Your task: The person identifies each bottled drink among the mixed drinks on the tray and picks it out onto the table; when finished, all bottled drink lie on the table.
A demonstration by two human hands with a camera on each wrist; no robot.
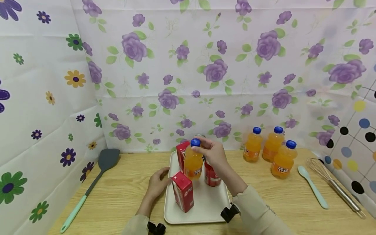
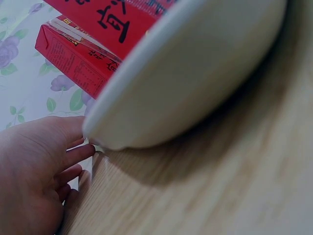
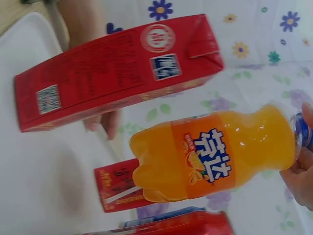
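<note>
My right hand point(image 1: 212, 153) pinches the blue cap of an orange soda bottle point(image 1: 193, 164), held upright over the white tray point(image 1: 205, 209). Whether its base touches the tray I cannot tell. In the right wrist view the bottle point(image 3: 210, 156) shows its full label. My left hand point(image 1: 157, 184) grips the tray's left rim; in the left wrist view its thumb goes behind the rim point(image 2: 146, 73) and a fingertip meets the underside. A red drink carton point(image 1: 183, 192) stands at the tray's front, another carton point(image 1: 180, 155) at the back left. A red can point(image 1: 212, 176) stands right of the bottle, partly covered by my hand.
Several orange soda bottles point(image 1: 280, 161) stand at the back right of the wooden table point(image 1: 135, 182). A light green spoon point(image 1: 312, 186) and a whisk point(image 1: 337, 186) lie at the right. A grey spatula point(image 1: 100, 173) lies at the left. Flowered cloth point(image 1: 188, 81) hangs behind.
</note>
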